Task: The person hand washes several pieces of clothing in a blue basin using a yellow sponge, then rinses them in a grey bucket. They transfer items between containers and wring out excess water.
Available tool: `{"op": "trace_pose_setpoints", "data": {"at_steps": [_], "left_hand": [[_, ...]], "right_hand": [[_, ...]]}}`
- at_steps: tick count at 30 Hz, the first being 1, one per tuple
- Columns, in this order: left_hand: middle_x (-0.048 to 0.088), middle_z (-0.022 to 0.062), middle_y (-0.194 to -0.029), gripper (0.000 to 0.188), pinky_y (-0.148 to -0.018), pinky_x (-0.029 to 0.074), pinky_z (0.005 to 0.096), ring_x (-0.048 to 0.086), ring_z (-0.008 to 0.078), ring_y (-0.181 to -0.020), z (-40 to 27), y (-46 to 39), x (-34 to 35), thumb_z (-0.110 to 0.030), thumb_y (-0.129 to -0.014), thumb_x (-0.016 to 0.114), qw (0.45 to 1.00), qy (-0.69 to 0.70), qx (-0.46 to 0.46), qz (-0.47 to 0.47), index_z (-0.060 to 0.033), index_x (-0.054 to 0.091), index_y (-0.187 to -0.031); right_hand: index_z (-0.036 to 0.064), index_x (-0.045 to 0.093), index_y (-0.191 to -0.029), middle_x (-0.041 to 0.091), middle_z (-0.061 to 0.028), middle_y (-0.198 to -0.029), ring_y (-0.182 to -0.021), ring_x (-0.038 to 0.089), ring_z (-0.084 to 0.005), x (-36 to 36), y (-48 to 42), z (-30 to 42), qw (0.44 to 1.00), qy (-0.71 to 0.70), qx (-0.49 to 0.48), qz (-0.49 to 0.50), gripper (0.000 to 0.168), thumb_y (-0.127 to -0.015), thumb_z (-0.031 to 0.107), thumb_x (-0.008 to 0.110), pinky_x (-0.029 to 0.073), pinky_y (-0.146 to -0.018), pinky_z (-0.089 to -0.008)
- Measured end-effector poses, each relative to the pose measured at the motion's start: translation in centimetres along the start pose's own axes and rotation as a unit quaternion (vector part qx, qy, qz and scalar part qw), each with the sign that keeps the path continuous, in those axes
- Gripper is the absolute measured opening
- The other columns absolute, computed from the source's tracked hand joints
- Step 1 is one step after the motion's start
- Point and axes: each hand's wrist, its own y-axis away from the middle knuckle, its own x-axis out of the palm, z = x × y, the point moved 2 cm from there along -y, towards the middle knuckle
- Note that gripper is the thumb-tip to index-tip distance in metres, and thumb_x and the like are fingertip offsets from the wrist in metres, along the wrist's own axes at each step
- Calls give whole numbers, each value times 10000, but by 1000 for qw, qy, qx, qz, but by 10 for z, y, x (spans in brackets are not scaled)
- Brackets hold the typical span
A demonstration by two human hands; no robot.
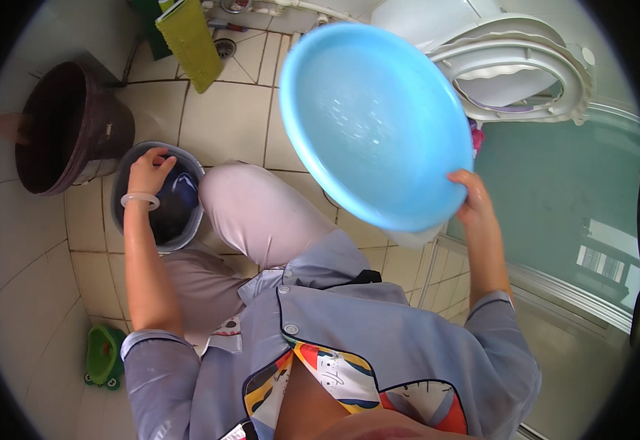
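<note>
My right hand (475, 199) grips the lower right rim of a light blue plastic basin (375, 121). The basin is held up and tilted, its inside towards me, with wet glints on its bottom. My left hand (152, 173), a pale bangle (140, 201) at its wrist, is over a grey plastic bucket (119, 203) beside my knee. Its fingers are loosely curled and apart, with nothing visible in them. Dark contents and a shiny blue item (183, 190) show inside the bucket; what they are is unclear.
A dark brown bucket (108, 118) stands at the left wall, a blurred arm-like shape across its rim. Ahead are a yellow-green flat mop pad (190, 47) and a floor drain (224, 48). A toilet seat (509, 49), a glass panel (551, 176) and a green frog-shaped container (104, 355) flank me.
</note>
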Motion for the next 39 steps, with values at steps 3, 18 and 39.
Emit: {"op": "trace_pose_setpoints", "data": {"at_steps": [3, 18, 39], "left_hand": [[678, 156, -899, 396, -775, 503, 360, 659, 279, -847, 0, -9, 5, -304, -782, 688, 1000, 10, -6, 21, -54, 644, -1086], [673, 157, -889, 396, -778, 501, 361, 656, 283, -850, 10, -13, 9, -316, -794, 679, 999, 16, -1, 39, -53, 638, -1087], [666, 151, -958, 450, -819, 491, 373, 640, 309, -908, -4, 9, -18, -354, -769, 681, 999, 35, -22, 13, -74, 633, -1118]], "right_hand": [[-79, 522, -1115, 609, -158, -1012, -878, 616, -233, -50, 34, 18, 991, 103, 14, -89, 488, -713, 167, 651, 531, -754, -364], [-65, 545, -979, 627, -108, -733, -562, 633, -204, -215, 8, 24, 921, 295, 180, -181, 375, -719, 199, 603, 577, -522, -364], [-157, 425, -1182, 665, -208, -846, -804, 675, -326, 59, -7, 130, 246, 952, -128, -127, 501, -741, 9, 595, 550, -693, -381]]}}
